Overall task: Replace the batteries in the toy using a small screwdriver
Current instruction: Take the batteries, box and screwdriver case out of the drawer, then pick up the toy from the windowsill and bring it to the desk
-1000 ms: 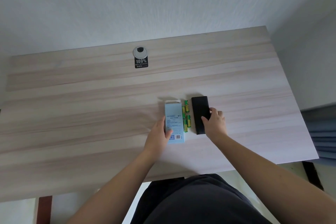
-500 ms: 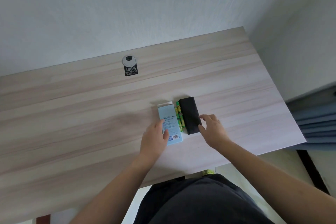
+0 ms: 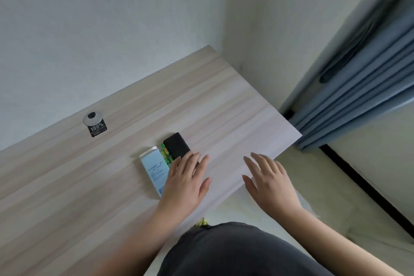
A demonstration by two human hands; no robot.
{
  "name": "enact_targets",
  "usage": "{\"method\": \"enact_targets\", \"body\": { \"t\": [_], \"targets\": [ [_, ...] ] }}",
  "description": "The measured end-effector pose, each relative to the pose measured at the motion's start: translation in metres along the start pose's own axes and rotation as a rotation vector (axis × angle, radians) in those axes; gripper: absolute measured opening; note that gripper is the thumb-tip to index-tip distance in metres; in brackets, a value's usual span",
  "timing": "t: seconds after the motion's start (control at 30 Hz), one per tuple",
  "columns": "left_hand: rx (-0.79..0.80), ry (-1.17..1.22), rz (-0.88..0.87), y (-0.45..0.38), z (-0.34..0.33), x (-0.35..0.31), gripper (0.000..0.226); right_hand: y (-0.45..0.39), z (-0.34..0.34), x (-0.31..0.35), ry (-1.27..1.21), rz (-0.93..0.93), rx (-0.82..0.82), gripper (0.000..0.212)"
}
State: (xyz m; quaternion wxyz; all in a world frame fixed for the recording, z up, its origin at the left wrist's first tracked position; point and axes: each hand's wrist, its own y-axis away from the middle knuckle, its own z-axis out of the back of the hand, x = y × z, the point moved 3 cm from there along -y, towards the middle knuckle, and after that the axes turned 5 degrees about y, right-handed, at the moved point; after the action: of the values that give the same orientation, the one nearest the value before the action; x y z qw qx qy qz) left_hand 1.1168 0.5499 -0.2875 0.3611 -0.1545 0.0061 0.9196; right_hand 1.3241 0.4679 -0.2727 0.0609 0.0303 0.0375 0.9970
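Wooden desk (image 3: 94,186), with places given from the black toy (image 3: 177,146). Blue box (image 3: 154,169) lies just left of it, green batteries (image 3: 166,155) between them. Left hand (image 3: 186,182), fingers straight and holding nothing, overlaps the toy's near end; right hand (image 3: 267,184), likewise spread and empty, hovers well right. Risk: a sweeping hand scatters batteries. No screwdriver visible; possibly boxed.

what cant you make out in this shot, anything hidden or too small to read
- Head view: the left hand covers the near ends of the blue box, the batteries and the black case.
- Box print: too small to read.
- Battery count: unclear, partly covered.
- Screwdriver and toy: none visible.
- Right hand: open over the table edge; contact unclear.
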Motion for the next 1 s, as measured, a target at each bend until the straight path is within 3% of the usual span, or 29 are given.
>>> {"method": "enact_targets", "body": {
  "t": [0.3,0.5,0.73,1.0],
  "targets": [
    [0.183,-0.126,-0.198,-0.042,-0.007,-0.127,0.057,0.115,0.046,-0.113,0.059,-0.346,-0.198,0.048],
    [0.309,-0.031,-0.527,-0.066,-0.026,-0.231,0.056,0.200,0.036,-0.168,0.020,-0.569,-0.187,0.043],
    [0.327,-0.022,-0.629,-0.094,-0.047,-0.312,0.056,0.264,0.040,-0.216,0.018,-0.836,-0.238,0.044],
    [0.339,-0.120,-0.796,-0.170,-0.077,-0.381,0.062,0.273,0.033,-0.261,0.025,-1.031,-0.204,0.048]
  ]
}}
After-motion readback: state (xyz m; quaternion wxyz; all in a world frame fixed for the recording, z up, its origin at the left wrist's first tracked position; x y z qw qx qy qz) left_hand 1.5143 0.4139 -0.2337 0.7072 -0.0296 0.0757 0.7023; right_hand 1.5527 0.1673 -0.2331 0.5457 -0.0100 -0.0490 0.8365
